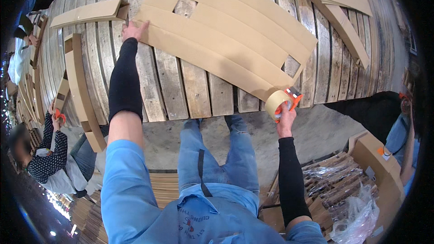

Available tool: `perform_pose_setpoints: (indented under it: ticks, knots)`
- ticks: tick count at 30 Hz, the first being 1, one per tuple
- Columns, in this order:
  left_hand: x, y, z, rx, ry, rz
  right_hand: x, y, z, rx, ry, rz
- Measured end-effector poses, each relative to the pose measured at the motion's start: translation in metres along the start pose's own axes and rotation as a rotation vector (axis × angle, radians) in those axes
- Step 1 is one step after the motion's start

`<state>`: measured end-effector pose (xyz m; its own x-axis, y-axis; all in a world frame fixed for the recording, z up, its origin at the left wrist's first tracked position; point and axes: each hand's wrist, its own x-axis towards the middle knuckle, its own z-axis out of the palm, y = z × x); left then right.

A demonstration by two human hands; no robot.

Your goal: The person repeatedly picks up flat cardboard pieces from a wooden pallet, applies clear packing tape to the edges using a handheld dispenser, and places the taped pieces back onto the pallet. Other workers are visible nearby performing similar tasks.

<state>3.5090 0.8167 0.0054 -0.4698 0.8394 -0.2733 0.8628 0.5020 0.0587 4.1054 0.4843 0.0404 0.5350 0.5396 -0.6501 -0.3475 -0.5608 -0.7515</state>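
Two narrow cartons (80, 86) lay at left on the slatted wooden table (195, 86) (one jutting past its near edge); crumpled clear plastic (360, 212) lay near right.

A slatted wooden table (195, 91) stands above a grey floor (317, 129).

A dark print (193, 222) marks the blue shirt (129, 190), worn with blue jeans (242, 156) and black forearm sleeves (124, 83).
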Motion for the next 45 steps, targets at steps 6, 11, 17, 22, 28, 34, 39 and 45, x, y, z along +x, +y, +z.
perform_pose_setpoints:
  ticks: [6,11,17,22,28,34,39,45]
  knots:
    - [-0.08,-0.011,0.0,-0.098,-0.091,0.037,0.003,-0.001,-0.013,-0.243,-0.005,-0.108]
    - [-0.192,-0.111,-0.019,-0.367,-0.33,-0.095,0.027,-0.039,-0.072,-0.066,-0.036,0.032]
    - [-0.325,-0.159,-0.017,-0.153,-0.494,-0.237,0.072,-0.088,-0.101,-0.363,-0.18,0.141]
    - [-0.413,-0.038,-0.047,0.024,-0.139,0.611,0.099,-0.14,-0.072,-0.614,-0.23,0.183]
    - [-0.405,0.032,0.016,-0.143,-0.328,0.944,0.124,-0.181,-0.049,-0.662,-0.311,0.272]
    - [-0.304,0.064,0.012,-0.316,-0.831,0.809,0.118,-0.194,-0.039,-0.328,-0.063,-0.17]
    - [-0.229,0.076,0.031,-0.394,-0.974,0.721,0.046,-0.172,0.016,-0.051,-0.389,-0.108]
    - [-0.25,0.121,0.016,-0.233,-0.336,0.961,0.012,-0.048,0.107,-0.176,-0.486,-0.204]
